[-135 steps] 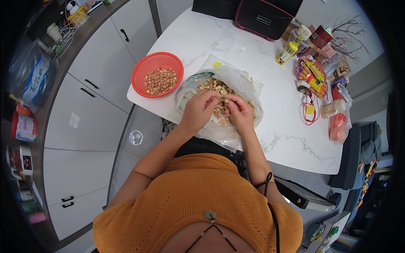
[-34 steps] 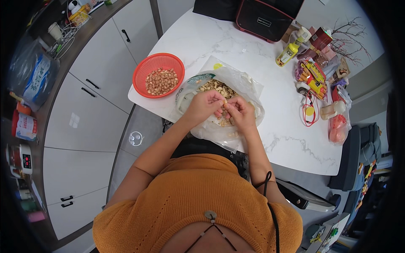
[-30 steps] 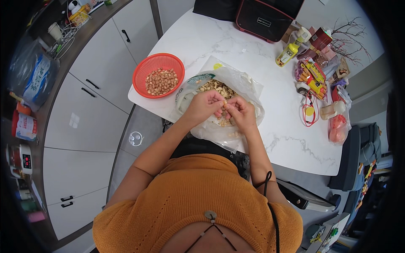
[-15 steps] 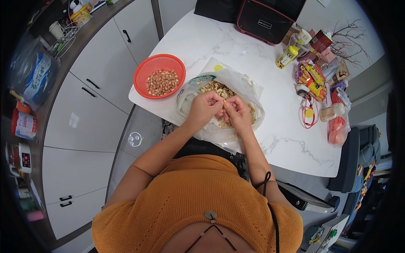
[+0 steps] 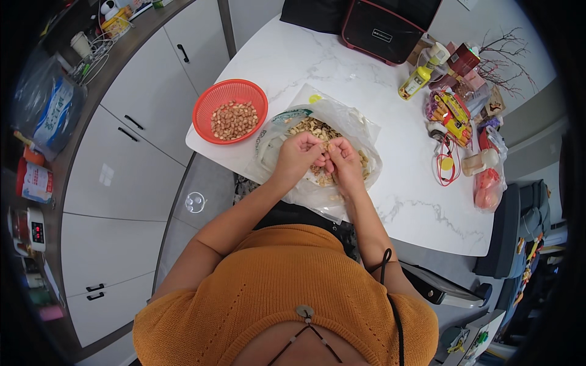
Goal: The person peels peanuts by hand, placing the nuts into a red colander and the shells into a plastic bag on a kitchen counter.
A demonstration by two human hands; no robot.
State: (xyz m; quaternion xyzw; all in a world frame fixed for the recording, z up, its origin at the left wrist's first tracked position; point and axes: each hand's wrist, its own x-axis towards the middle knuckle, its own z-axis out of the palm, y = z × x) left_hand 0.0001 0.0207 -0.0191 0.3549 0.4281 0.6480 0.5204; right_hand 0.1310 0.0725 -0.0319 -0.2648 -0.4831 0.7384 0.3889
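Both my hands meet over an opened clear plastic bag (image 5: 360,128) full of peanuts in the shell and broken shells (image 5: 316,128). My left hand (image 5: 298,155) is closed in a pinch, thumb against fingers. Facing it, my right hand (image 5: 343,160) pinches too, its fingertips almost touching the left ones. Between them is a small pale peanut shell (image 5: 326,147), partly hidden by the fingers; how it is shared between the hands is hard to see. Left of the bag stands a red plastic basket (image 5: 201,110) with shelled peanuts (image 5: 234,120) heaped inside.
The white marbled table (image 5: 421,207) has a rounded right edge. A black and red appliance (image 5: 379,33) stands at the back. Along the right are a yellow bottle (image 5: 416,82), snack packs (image 5: 452,113), a red cable (image 5: 448,174) and a bag of red items (image 5: 490,183).
My fingertips have shifted slightly, the right hand's thumb and finger opening a little away from the left. The basket and bag stay in place.
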